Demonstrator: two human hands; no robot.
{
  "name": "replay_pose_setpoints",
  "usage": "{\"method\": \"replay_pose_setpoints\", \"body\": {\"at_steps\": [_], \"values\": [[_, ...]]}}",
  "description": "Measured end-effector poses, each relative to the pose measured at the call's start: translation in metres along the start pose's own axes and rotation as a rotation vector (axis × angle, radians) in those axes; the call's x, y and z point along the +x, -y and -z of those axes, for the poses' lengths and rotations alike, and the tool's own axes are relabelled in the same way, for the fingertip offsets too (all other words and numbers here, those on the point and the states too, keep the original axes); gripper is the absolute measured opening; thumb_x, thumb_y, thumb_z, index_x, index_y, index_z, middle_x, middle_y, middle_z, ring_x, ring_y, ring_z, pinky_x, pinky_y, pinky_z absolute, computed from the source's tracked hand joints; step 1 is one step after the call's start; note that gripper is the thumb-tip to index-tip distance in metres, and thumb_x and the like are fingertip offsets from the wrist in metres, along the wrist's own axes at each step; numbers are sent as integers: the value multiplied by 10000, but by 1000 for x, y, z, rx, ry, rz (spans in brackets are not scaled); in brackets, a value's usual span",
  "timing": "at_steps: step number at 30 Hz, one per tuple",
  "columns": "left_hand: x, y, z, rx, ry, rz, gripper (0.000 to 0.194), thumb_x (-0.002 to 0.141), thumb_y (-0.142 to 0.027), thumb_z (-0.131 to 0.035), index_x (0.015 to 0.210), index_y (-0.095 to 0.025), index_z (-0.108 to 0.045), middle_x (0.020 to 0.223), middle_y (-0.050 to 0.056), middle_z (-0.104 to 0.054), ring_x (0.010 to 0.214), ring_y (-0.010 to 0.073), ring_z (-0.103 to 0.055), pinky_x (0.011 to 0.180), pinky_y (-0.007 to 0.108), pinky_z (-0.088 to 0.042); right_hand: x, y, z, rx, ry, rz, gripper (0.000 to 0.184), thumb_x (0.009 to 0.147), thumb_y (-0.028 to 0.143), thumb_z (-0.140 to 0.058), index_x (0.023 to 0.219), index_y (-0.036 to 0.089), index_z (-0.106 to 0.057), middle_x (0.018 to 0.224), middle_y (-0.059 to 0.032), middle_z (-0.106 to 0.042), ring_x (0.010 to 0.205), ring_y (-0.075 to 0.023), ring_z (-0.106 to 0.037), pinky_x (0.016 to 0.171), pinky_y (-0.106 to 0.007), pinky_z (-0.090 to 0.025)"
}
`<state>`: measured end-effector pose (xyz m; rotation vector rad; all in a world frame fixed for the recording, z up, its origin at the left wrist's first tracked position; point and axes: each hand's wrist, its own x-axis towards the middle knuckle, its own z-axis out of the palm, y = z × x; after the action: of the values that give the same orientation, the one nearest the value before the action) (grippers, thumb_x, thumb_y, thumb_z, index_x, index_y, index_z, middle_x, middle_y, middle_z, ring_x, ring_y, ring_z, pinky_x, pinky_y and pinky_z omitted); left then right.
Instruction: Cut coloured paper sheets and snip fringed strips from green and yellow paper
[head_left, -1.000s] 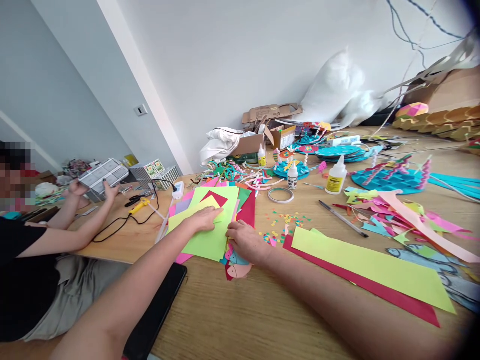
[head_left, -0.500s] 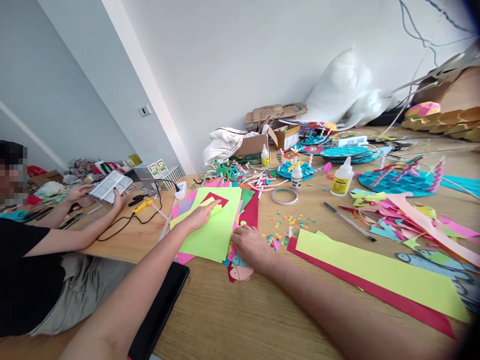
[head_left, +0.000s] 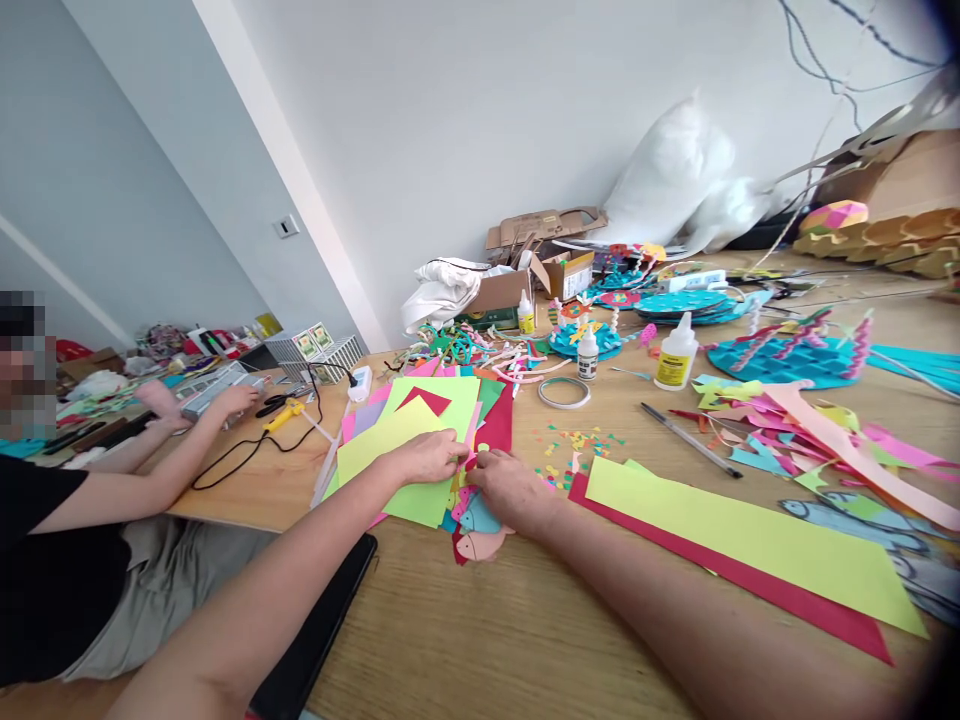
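My left hand (head_left: 431, 457) reaches over the right edge of a stack of coloured paper (head_left: 416, 505), lime green and pale yellow on top. Its fingers are drawn together and meet the fingertips of my right hand (head_left: 514, 485). The right hand is curled, fingers bent down beside the stack. Whatever lies between the fingertips is too small to make out. Just below are paper fish cutouts, a peach fish (head_left: 480, 545) and a blue fish (head_left: 478, 515) among them. A red paper piece (head_left: 427, 397) shows on the stack.
Yellow and red paper strips (head_left: 720, 525) lie to the right, near a pen (head_left: 690, 440) and paper scraps (head_left: 780, 430). Glue bottles (head_left: 675, 358), a tape roll (head_left: 564, 392) and confetti bits (head_left: 577, 445) sit beyond. A person (head_left: 67, 530) works at left, near a yellow glue gun (head_left: 283, 415).
My left hand has moved right, off the middle of the stack, to meet my right hand. A pale yellow sheet now lies flatter and wider there. The person at left has lowered the clear case.
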<state>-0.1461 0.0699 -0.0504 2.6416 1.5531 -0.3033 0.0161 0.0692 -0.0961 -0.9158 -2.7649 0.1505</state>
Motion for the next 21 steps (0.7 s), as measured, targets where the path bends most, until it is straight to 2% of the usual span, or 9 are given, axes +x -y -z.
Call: {"method": "replay_pose_setpoints", "body": {"at_steps": [5,9,15,18,21], "values": [[4,2,-5,-15,-7,54,138,764,-226,-447,801,-184,-573,781,30,-495,690,157,-488,638,256,-387,0,1,-2,15,-4,-5,217,801,146,-448,888,179,-644,916,-102,-599,898,-231,-530,760,-327,-383],[5,8,-6,-43,-68,157,177,720,-76,-396,745,-160,-549,761,37,-515,697,159,-484,641,259,-382,0,1,-3,49,-26,-47,217,794,135,-447,883,185,-639,906,-89,-596,891,-215,-532,751,-305,-387],[5,21,2,-126,-169,253,346,693,-12,-356,931,-166,-553,864,31,-563,795,147,-509,708,242,-397,5,-13,-1,119,-117,-175,297,792,110,-415,1023,178,-590,1028,-86,-560,936,-187,-509,774,-264,-374],[6,26,6,-144,-164,279,384,705,-19,-353,976,-166,-581,912,45,-572,852,155,-521,762,255,-401,6,-18,-2,148,-132,-184,323,785,102,-415,1049,171,-588,1065,-80,-566,963,-182,-498,808,-259,-359],[8,23,6,-136,-119,282,379,739,-36,-347,992,-164,-600,968,61,-575,926,164,-517,819,262,-389,7,-19,-3,166,-121,-169,294,796,116,-413,994,181,-622,1034,-67,-600,985,-182,-488,823,-258,-352]]}}
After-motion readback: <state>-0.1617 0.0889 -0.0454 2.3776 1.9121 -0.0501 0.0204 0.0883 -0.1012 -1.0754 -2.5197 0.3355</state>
